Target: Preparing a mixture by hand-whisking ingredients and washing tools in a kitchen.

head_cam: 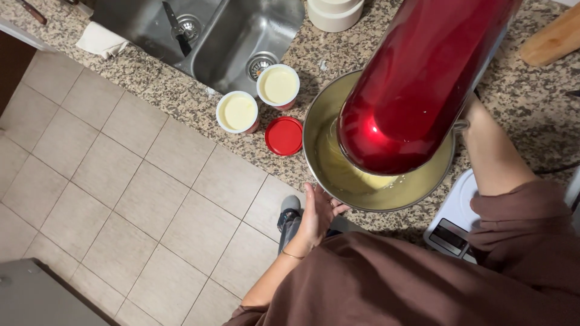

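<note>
On the speckled granite worktop, at about three o'clock in the view, a steel mixing bowl sits under the glossy red head of a stand mixer, with pale yellow batter in its bottom. The left hand rests against the bowl's near rim at roughly seven o'clock of the bowl, fingers loosely spread and curled onto the edge, not pinching. The right forearm runs up past the bowl at three o'clock; its hand is hidden behind the mixer head, so I cannot tell how those fingers lie.

At ten o'clock from the bowl stand two small red cups filled with cream-coloured mix, one nearer the worktop edge and one just beside the sink; they are close together. A red round lid lies flat between them and the bowl, near the bowl's rim. A white kitchen scale pokes out at five o'clock, partly under the brown sleeve.

The bowl looks stiff and smooth, likely weighty with batter and slippery where wet; the rim is the sensible place to grip, best with both hands. The filled cups would spill easily and should be taken by their sides, kept upright.
</note>
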